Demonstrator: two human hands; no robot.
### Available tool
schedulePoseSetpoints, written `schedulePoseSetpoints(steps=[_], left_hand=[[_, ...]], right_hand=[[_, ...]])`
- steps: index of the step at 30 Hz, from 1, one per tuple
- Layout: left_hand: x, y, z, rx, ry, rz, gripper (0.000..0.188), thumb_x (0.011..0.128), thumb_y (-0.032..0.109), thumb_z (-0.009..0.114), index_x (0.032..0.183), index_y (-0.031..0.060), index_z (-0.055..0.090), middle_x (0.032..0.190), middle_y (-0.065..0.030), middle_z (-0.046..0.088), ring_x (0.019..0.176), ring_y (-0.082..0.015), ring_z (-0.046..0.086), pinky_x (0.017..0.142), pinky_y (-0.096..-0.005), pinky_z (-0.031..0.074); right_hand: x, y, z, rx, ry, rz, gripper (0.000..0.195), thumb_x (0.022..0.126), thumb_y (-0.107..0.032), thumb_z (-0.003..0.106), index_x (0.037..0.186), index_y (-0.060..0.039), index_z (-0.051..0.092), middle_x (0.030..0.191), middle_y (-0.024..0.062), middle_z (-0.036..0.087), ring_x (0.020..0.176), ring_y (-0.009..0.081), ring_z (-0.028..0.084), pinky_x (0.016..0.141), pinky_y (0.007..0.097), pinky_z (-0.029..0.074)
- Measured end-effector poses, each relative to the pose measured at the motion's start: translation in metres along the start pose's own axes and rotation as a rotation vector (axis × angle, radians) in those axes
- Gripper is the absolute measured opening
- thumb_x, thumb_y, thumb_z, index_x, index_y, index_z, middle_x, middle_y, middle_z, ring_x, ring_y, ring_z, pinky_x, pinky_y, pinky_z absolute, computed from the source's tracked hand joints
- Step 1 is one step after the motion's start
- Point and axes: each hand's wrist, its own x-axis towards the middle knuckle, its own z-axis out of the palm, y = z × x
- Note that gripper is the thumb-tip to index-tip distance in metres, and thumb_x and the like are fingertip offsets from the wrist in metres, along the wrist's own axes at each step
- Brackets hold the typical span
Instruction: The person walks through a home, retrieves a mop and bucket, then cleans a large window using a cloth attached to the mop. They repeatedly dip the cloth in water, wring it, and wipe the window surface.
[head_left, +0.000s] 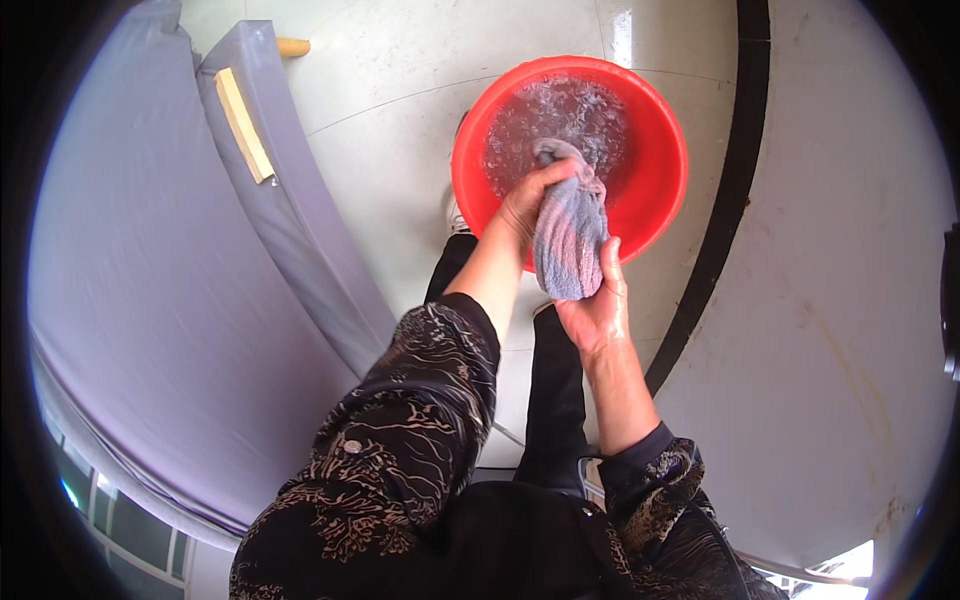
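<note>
A wet, bunched cloth (571, 232) in grey-blue and pink hangs over the near part of a red plastic basin (664, 180). The basin stands on the floor and holds bubbly, cloudy water (562, 112). My left hand (534, 196) grips the cloth's upper end, where it is twisted into a loop. Below the cloth's lower end is my right hand (600, 307), palm up and wet, with the thumb along the cloth's right side; its fingers are mostly hidden beneath the cloth.
Grey fabric-covered furniture (172, 262) lies at the left, with a strip of light wood (244, 126) on its side piece. A black floor border (720, 210) and a pale panel (832, 247) are at the right. A shoe (456, 217) is beside the basin.
</note>
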Motion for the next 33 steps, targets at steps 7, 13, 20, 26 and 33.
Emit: schedulePoseSetpoints(steps=[7,13,20,26,33], left_hand=[[0.018,0.013,0.009,1.095,0.108,0.043,0.020,0.061,0.007,0.068,0.078,0.0048,0.056,0.076,-0.0070,0.058,0.075,-0.0163,0.059,0.068,-0.0305,0.046],[0.029,-0.023,0.019,1.715,0.646,0.378,0.029,0.060,0.015,0.071,0.085,0.0068,0.057,0.088,-0.0161,0.060,0.084,-0.0318,0.057,0.074,-0.0377,0.045],[0.042,0.032,0.009,1.299,-0.041,-0.259,0.046,0.077,0.036,0.063,0.110,0.0061,0.055,0.105,-0.0120,0.059,0.100,-0.0221,0.055,0.084,-0.0335,0.043],[-0.004,0.003,0.048,0.135,-0.481,-0.309,0.061,0.083,0.047,0.049,0.128,0.0081,0.037,0.123,-0.0243,0.043,0.111,-0.0382,0.046,0.093,-0.0491,0.038],[-0.025,-0.002,0.057,0.322,-0.364,0.160,0.081,0.059,0.065,0.065,0.109,0.0088,0.037,0.110,-0.0132,0.050,0.100,-0.0272,0.052,0.086,-0.0405,0.044]], right_hand=[[0.022,-0.027,-0.008,-1.274,0.069,-0.132,0.067,0.064,-0.024,0.076,0.118,-0.0001,0.045,0.103,0.0117,0.059,0.093,0.0250,0.058,0.082,0.0351,0.046],[0.058,-0.028,-0.014,-2.057,0.349,-0.411,0.076,0.060,-0.030,0.073,0.122,-0.0005,0.040,0.101,0.0213,0.058,0.095,0.0336,0.057,0.082,0.0387,0.046],[0.029,-0.042,-0.020,-0.997,0.010,0.131,0.058,0.069,-0.038,0.066,0.107,0.0036,0.051,0.091,0.0126,0.060,0.076,0.0250,0.060,0.062,0.0318,0.048],[-0.041,-0.027,0.020,0.305,-0.390,0.533,0.066,0.073,-0.054,0.053,0.115,-0.0046,0.045,0.086,0.0173,0.048,0.055,0.0199,0.042,0.041,0.0232,0.034],[-0.059,-0.017,0.065,0.660,-0.312,0.275,0.067,0.075,-0.050,0.059,0.118,-0.0011,0.040,0.096,0.0142,0.048,0.062,0.0138,0.040,0.050,0.0212,0.036]])
